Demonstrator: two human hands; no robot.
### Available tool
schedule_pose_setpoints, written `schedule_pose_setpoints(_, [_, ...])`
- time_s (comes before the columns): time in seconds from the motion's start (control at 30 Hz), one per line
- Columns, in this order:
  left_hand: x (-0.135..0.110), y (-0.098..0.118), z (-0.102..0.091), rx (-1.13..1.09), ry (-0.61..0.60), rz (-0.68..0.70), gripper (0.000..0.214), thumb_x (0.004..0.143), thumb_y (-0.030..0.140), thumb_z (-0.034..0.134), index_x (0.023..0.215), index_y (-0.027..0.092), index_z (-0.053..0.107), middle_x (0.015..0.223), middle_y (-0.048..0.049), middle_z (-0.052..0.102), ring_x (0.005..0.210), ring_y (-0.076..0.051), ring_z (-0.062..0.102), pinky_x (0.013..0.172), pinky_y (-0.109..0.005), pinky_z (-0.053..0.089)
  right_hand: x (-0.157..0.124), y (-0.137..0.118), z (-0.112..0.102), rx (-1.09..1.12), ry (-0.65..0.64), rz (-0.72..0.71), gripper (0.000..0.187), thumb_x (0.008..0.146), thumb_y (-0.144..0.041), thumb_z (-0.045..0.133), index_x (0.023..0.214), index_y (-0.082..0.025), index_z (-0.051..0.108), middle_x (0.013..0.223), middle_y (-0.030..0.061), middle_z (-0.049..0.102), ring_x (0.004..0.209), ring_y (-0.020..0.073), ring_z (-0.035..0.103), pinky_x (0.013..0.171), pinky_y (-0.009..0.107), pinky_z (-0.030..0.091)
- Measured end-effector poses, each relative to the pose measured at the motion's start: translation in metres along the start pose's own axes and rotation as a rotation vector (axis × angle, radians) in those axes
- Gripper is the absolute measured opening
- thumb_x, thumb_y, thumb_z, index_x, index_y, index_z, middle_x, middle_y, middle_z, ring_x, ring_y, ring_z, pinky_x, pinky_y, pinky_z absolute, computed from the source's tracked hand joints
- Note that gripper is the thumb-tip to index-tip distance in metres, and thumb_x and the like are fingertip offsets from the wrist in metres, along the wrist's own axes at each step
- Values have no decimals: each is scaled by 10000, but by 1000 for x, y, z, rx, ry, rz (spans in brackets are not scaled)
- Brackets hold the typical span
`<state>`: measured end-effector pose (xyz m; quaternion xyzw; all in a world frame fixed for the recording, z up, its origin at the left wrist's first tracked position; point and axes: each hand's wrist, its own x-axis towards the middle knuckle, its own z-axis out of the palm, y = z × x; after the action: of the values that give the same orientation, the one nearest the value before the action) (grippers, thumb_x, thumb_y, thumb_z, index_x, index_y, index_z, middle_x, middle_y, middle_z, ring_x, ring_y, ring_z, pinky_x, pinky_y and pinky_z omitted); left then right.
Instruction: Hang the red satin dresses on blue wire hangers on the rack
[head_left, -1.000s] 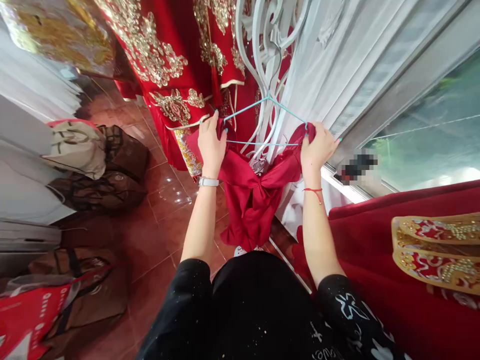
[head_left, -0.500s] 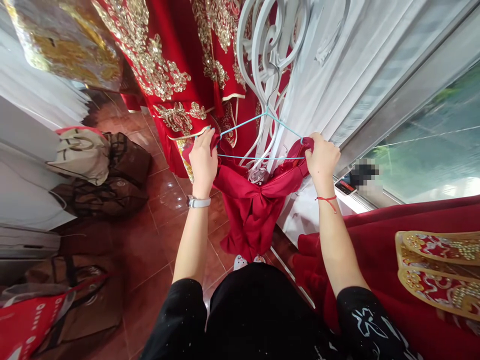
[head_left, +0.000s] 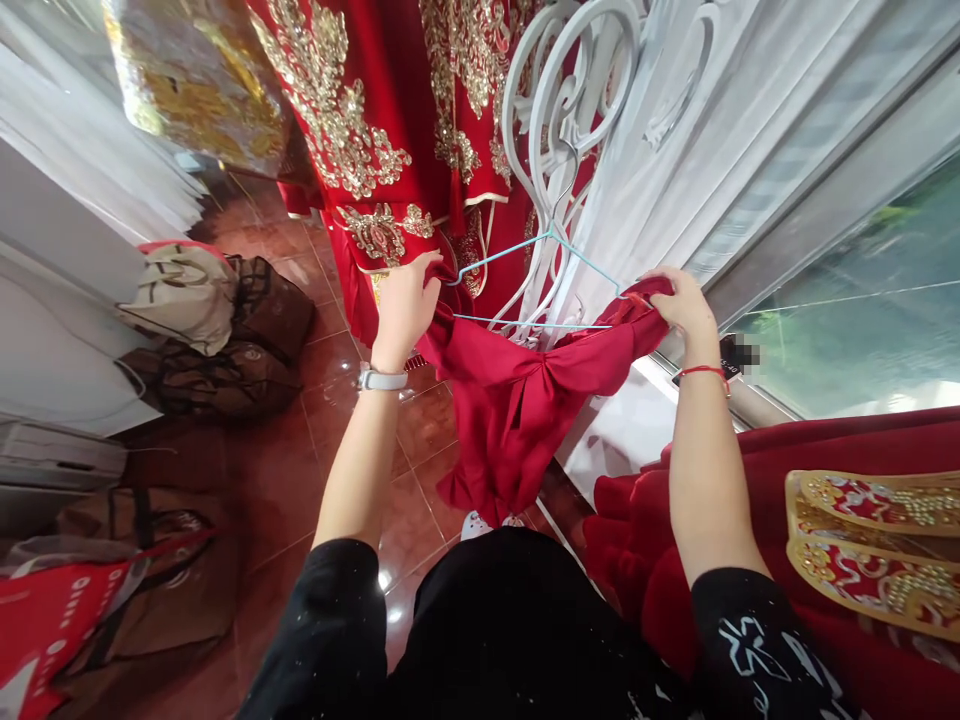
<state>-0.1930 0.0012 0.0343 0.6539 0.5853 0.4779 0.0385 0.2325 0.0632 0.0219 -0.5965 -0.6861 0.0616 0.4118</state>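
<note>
A plain red dress (head_left: 517, 400) hangs in front of me with a gathered knot at the middle of its neckline. My left hand (head_left: 405, 305) is closed on the left end of its top edge. At the other end, my right hand (head_left: 684, 308) pinches the fabric, pulling it outward past the hanger's tip. A thin light-blue wire hanger (head_left: 525, 325) runs between my hands inside the dress top. Its hook points up toward a white scrolled metal rack (head_left: 536, 170); I cannot tell whether the hook catches on it.
Red garments with gold sequins (head_left: 367, 150) hang behind the rack. Brown bags (head_left: 270, 310) and a cream bag (head_left: 184, 295) sit on the tiled floor at left. At right, red fabric with gold embroidered pieces (head_left: 885, 560) lies below a window (head_left: 862, 290).
My right hand has moved right and outward, stretching the dress top beyond the hanger's end. My left hand has shifted slightly left and still grips the fabric. The view has shifted a little.
</note>
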Motion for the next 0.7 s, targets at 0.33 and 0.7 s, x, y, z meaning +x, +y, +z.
schedule_pose_setpoints(0.33, [-30, -25, 12, -344, 330, -323, 254, 743, 0, 452, 814, 180, 616, 824, -22, 684, 815, -146, 690, 818, -265, 520, -85, 18, 44, 424, 360, 541, 187, 600, -191, 488, 729, -203, 622, 703, 9, 618, 707, 181, 597, 768, 358, 556])
schedule_pose_setpoints(0.7, [-84, -5, -3, -384, 373, -251, 287, 740, 104, 491, 925, 161, 703, 912, -27, 731, 798, -130, 666, 765, -241, 533, -165, 11, 32, 164, 214, 290, 249, 784, -417, 592, 837, -201, 704, 958, 144, 765, 963, 297, 683, 996, 492, 512])
